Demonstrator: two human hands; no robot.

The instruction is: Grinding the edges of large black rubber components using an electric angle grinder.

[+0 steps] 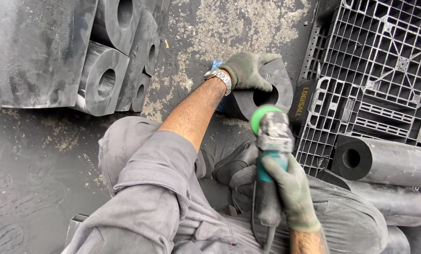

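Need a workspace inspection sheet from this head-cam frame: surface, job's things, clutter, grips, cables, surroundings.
Surface: dark floor, dusty pale patches.
Job's things: black rubber block with a round bore; angle grinder with green-rimmed disc, held above the knees.
Clutter: small blue item behind the wrist, kind unclear.
Grips: left hand, gloved, rests on the block; right hand, gloved, shut on the grinder body.
Cables: grinder cord hangs from its rear.
Surroundings: stacked bored blocks at left; black plastic pallet and rubber cylinders at right.
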